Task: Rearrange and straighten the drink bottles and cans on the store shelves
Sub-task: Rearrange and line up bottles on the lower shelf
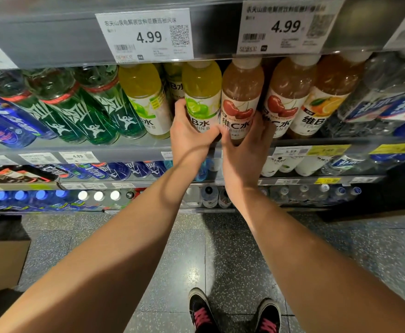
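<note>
Two hands work at the middle shelf: the left hand has its grip curled round the lime-label bottle, thumb on its left side, and the right hand wraps the foot of the cherry-label bottle just beside it. Both bottles stand upright and touching at the shelf's front edge — between a second lime-label bottle on the left and a second cherry-label bottle on the right, under two 4.99 price tags.
</note>
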